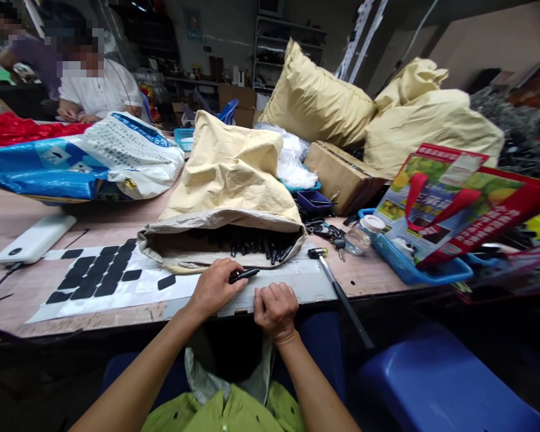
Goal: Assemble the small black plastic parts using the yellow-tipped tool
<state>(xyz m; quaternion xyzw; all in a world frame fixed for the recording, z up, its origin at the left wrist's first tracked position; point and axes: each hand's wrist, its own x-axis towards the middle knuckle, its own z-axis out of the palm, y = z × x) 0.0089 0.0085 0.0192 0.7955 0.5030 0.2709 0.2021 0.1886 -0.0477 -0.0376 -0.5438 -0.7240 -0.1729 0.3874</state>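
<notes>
Between the thumb and fingers of my left hand (216,287) is a black pen-like piece (244,275), its tip pointing right. Close beside it, my right hand (276,310) is curled over the table's front edge; whether it holds anything small is hidden. Just beyond both hands lies a cream cloth sack (238,174) with its mouth toward me and many black pieces (270,247) inside. A white sheet with rows of black rounded patches (103,270) lies to the left. Under my hands is a grey flat strip (306,282).
A hammer (342,294) overhangs the table edge at right. Beyond it are a clear jar (359,237), a blue basket (414,267) and a red bag (454,204). A white power bank (36,240) lies left. Two people sit at the far left.
</notes>
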